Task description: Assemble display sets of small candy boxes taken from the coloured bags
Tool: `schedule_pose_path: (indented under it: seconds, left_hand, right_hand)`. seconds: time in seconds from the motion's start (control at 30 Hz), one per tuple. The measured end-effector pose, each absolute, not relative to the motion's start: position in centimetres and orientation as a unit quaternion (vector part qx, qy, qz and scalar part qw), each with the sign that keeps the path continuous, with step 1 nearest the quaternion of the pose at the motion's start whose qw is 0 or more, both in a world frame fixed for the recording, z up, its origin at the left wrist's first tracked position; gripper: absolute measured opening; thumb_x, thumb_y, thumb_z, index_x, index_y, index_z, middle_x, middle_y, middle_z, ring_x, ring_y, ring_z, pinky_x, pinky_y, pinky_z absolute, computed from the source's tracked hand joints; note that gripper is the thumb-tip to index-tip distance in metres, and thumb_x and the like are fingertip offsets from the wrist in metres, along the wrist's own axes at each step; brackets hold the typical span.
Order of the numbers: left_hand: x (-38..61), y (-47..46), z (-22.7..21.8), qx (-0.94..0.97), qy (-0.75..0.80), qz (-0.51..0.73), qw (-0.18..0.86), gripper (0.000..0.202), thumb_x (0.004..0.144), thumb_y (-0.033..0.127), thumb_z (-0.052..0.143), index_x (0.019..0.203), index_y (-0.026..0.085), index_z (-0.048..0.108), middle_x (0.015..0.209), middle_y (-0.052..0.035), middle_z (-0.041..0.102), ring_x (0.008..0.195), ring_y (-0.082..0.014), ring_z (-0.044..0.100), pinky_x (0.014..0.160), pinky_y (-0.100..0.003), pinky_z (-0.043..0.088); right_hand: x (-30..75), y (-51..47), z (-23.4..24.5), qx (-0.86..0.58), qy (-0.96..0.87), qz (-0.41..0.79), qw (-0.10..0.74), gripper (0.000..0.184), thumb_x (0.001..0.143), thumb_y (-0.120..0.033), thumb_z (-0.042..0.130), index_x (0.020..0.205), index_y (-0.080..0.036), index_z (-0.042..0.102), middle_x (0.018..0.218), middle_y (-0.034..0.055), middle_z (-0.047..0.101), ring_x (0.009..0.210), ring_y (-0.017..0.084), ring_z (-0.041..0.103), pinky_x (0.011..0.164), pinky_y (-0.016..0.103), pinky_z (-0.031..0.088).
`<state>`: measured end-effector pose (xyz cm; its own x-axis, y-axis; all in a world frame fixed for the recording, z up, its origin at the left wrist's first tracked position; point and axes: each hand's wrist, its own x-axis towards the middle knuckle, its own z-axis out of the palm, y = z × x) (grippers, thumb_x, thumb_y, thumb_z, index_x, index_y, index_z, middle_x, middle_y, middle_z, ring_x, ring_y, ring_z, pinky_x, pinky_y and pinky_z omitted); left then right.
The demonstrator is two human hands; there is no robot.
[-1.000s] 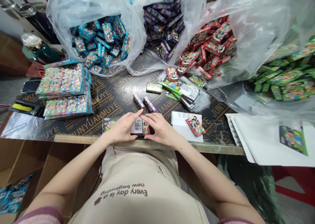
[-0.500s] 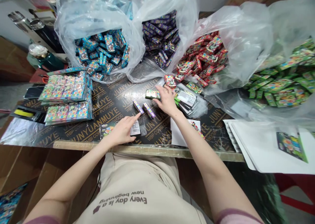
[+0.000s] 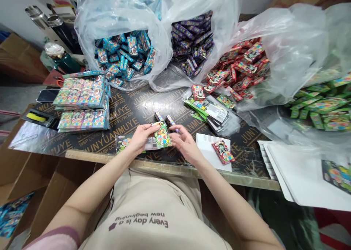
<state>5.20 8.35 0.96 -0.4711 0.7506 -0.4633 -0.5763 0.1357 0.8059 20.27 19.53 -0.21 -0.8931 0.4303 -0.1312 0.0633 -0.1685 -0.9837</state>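
A small green printed box (image 3: 162,135) is pinched between the thumb and fingers of my left hand (image 3: 141,138). Beside the box's right edge is my right hand (image 3: 184,144), its fingers spread and curved; whether a fingertip touches the box I cannot tell. Two small purple boxes stand just beyond the hands: one purple box (image 3: 158,115) behind the green one, the other (image 3: 169,119) partly covered by my right fingers. Beneath my left hand lies a flat black printed packet (image 3: 120,142), mostly hidden.
Plastic bags hold blue boxes (image 3: 131,47), purple boxes (image 3: 192,34), red boxes (image 3: 253,52) and green boxes (image 3: 329,103). Filled packets (image 3: 83,120) are stacked at left. Black packets (image 3: 216,111) lie at right. A red box (image 3: 223,152) rests on white paper (image 3: 203,144) near the table edge (image 3: 246,182).
The green box has come from the table's middle toward me, into my left hand. My right hand has drawn back from where that box lay. The view has shifted slightly left.
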Motion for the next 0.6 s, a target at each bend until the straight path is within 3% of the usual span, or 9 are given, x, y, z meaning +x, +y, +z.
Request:
schedule_pose_path:
  seconds: [0.07, 0.13, 0.17, 0.27, 0.33, 0.4, 0.5, 0.6]
  left_hand:
    - [5.5, 8.3, 0.9, 0.062, 0.560, 0.644, 0.517, 0.036, 0.055, 0.040, 0.085, 0.069, 0.010, 0.072, 0.065, -0.0039, 0.069, 0.058, -0.0120, 0.059, 0.063, -0.025, 0.048]
    - [5.8, 8.1, 0.7, 0.071, 0.572, 0.626, 0.526, 0.036, 0.055, 0.040, 0.085, 0.067, 0.010, 0.071, 0.062, -0.0029, 0.067, 0.056, -0.0112, 0.058, 0.062, -0.025, 0.047]
    - [5.9, 8.0, 0.6, 0.083, 0.580, 0.615, 0.527, 0.037, 0.055, 0.042, 0.085, 0.066, 0.010, 0.070, 0.061, -0.0024, 0.066, 0.055, -0.0110, 0.056, 0.061, -0.025, 0.046]
    - [5.6, 7.7, 0.3, 0.167, 0.618, 0.576, 0.509, 0.042, 0.061, 0.051, 0.079, 0.067, 0.011, 0.070, 0.063, -0.0031, 0.066, 0.057, -0.0130, 0.057, 0.062, -0.027, 0.046]
    - [4.8, 7.1, 0.1, 0.276, 0.669, 0.527, 0.445, 0.044, 0.071, 0.056, 0.070, 0.077, 0.013, 0.072, 0.074, -0.0061, 0.069, 0.069, -0.0178, 0.061, 0.071, -0.031, 0.048]
    - [3.7, 6.2, -0.1, 0.404, 0.734, 0.430, 0.335, 0.049, 0.070, 0.058, 0.069, 0.096, 0.016, 0.072, 0.097, -0.0104, 0.070, 0.092, -0.0255, 0.062, 0.087, -0.040, 0.046]
    - [2.5, 4.4, -0.7, 0.552, 0.773, 0.232, 0.211, 0.090, 0.053, 0.055, 0.082, 0.130, 0.017, 0.056, 0.128, -0.0168, 0.058, 0.119, -0.0364, 0.049, 0.102, -0.053, 0.035]
    - [2.3, 3.4, -1.6, 0.620, 0.755, 0.124, 0.174, 0.106, 0.055, 0.045, 0.082, 0.145, 0.016, 0.035, 0.130, -0.0172, 0.055, 0.119, -0.0352, 0.049, 0.104, -0.053, 0.032]
  right_hand:
    - [21.0, 19.8, -0.3, -0.174, -0.731, 0.630, 0.194, 0.072, 0.069, -0.055, 0.075, 0.127, -0.028, 0.042, 0.134, 0.0109, 0.054, 0.123, 0.028, 0.054, 0.102, 0.050, 0.045]
    - [21.4, 20.2, 0.1, -0.118, -0.824, 0.512, 0.213, 0.091, 0.063, -0.050, 0.081, 0.138, -0.028, 0.035, 0.148, 0.0121, 0.039, 0.138, 0.031, 0.036, 0.113, 0.052, 0.032]
    - [21.4, 20.3, 0.4, -0.090, -0.856, 0.464, 0.209, 0.090, 0.066, -0.046, 0.080, 0.141, -0.027, 0.033, 0.148, 0.0119, 0.038, 0.140, 0.031, 0.034, 0.114, 0.052, 0.029]
    - [21.3, 20.3, 0.9, -0.048, -0.899, 0.372, 0.225, 0.076, 0.072, -0.038, 0.073, 0.139, -0.027, 0.038, 0.131, 0.0097, 0.054, 0.127, 0.029, 0.047, 0.109, 0.050, 0.032]
    - [21.4, 20.4, 0.5, -0.065, -0.910, 0.324, 0.251, 0.072, 0.069, -0.039, 0.073, 0.134, -0.026, 0.043, 0.120, 0.0086, 0.058, 0.115, 0.029, 0.053, 0.106, 0.049, 0.032]
    - [21.8, 20.6, -0.3, -0.103, -0.919, 0.275, 0.263, 0.071, 0.066, -0.043, 0.073, 0.129, -0.025, 0.047, 0.113, 0.0080, 0.058, 0.108, 0.029, 0.055, 0.105, 0.050, 0.030]
    - [22.7, 20.7, -1.9, -0.155, -0.934, 0.208, 0.246, 0.066, 0.067, -0.046, 0.072, 0.126, -0.025, 0.051, 0.109, 0.0077, 0.060, 0.104, 0.028, 0.056, 0.105, 0.051, 0.025]
    - [23.1, 20.2, -3.1, -0.169, -0.944, 0.171, 0.224, 0.063, 0.071, -0.046, 0.071, 0.127, -0.024, 0.052, 0.111, 0.0089, 0.061, 0.104, 0.028, 0.056, 0.106, 0.051, 0.021]
